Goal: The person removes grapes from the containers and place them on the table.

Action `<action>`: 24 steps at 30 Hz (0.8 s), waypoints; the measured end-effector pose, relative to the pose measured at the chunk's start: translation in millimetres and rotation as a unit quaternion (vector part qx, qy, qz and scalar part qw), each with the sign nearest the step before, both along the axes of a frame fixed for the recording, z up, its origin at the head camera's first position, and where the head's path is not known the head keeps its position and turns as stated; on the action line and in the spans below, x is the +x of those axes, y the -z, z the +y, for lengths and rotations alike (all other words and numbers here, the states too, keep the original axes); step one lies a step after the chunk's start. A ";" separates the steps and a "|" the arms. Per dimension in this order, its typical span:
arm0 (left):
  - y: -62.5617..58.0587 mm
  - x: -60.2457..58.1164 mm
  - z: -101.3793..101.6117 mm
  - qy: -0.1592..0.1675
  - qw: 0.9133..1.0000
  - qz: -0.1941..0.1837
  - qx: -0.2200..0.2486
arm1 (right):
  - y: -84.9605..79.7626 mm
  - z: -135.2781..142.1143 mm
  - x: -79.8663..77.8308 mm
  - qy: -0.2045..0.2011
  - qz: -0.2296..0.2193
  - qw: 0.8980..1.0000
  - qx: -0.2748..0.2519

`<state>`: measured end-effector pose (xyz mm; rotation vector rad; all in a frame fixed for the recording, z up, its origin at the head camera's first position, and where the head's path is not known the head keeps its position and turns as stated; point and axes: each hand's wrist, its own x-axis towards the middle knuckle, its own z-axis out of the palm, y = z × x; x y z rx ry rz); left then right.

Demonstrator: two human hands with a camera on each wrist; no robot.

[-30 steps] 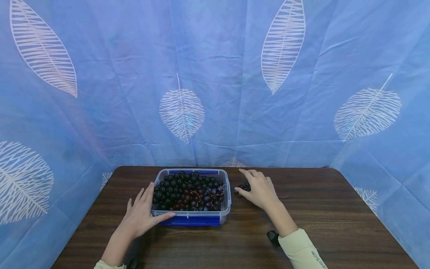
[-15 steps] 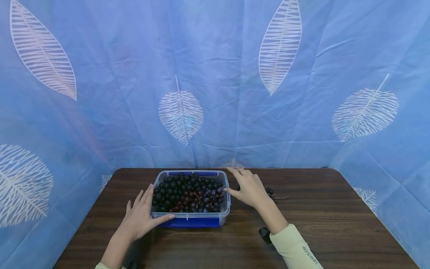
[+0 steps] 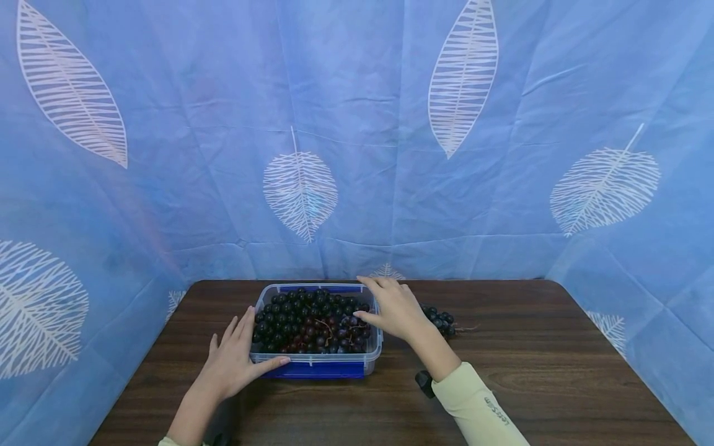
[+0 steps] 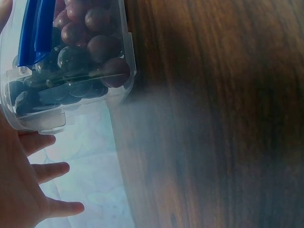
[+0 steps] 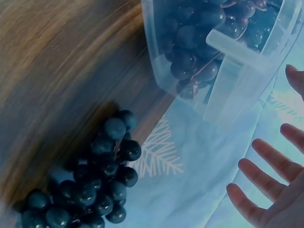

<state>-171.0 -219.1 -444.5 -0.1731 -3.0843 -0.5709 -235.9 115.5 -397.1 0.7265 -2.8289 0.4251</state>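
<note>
A clear plastic container [image 3: 370, 364] with blue latches stands near the table's far edge, filled with dark and reddish grapes [image 3: 301, 310]. My left hand [image 3: 229, 362] lies at its front left corner, thumb along the front rim and the other fingers spread by the left side. In the left wrist view, those fingers [image 4: 57, 207] extend straight past the container wall. Over the container's right rim, my right hand [image 3: 393, 311] has its fingers extended and nothing in its grasp. A separate bunch of grapes [image 5: 95, 185] rests on the table, partly behind my right wrist in the head view.
The dark wooden table [image 3: 530, 359] has rounded far corners. Behind it hangs a blue cloth [image 3: 362, 186] printed with white leaves. A thin stem [image 3: 465, 328] sticks out rightward from the loose bunch. A black device [image 3: 425, 383] sits at my right wrist.
My right hand has moved left from above the loose bunch to the container's right rim, uncovering more of that bunch. My left hand and the container stay in place.
</note>
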 end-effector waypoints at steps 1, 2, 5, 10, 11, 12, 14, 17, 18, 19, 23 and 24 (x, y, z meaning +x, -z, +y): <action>0.0 0.0 -0.1 0.002 1.000 0.000 -0.001 | -0.3 -1.7 -0.4 -0.003 0.001 1.000 0.002; 0.0 0.0 -0.3 0.003 1.000 0.001 -0.001 | -0.5 -3.5 -1.0 -0.007 0.001 1.000 0.001; 0.1 0.0 -0.4 0.003 1.000 0.001 -0.003 | -1.7 -9.4 -2.8 -0.017 0.000 1.000 0.007; 0.4 -0.2 0.1 0.002 1.000 0.002 -0.006 | -3.5 -18.7 -6.0 -0.025 -0.009 1.000 0.014; 0.4 -0.2 0.1 0.003 1.000 0.004 -0.007 | -3.7 -20.6 -6.7 -0.025 -0.009 1.000 0.017; 0.4 -0.3 0.0 0.004 1.000 0.005 -0.006 | -3.8 -22.5 -7.5 -0.027 -0.010 0.999 0.017; 0.2 -0.2 0.0 0.006 1.000 0.005 -0.002 | -4.0 -25.8 -8.8 -0.030 -0.006 0.999 0.022; 0.0 -0.4 -0.3 0.007 1.000 0.004 0.002 | -5.1 -30.4 -10.4 -0.038 -0.002 0.999 0.031; 0.1 -0.3 -0.3 0.007 1.000 0.004 0.003 | -5.6 -31.8 -10.7 -0.041 -0.002 0.999 0.034; 0.1 -0.2 -0.3 0.006 1.000 0.002 0.004 | -6.3 -33.2 -10.8 -0.043 -0.001 0.998 0.037; 0.9 -0.1 -0.4 0.004 1.000 0.001 0.006 | -8.6 -38.5 -11.5 -0.054 -0.003 0.998 0.044; 1.2 0.0 -0.3 0.004 1.000 0.002 0.005 | -9.1 -39.7 -11.7 -0.055 -0.004 0.997 0.045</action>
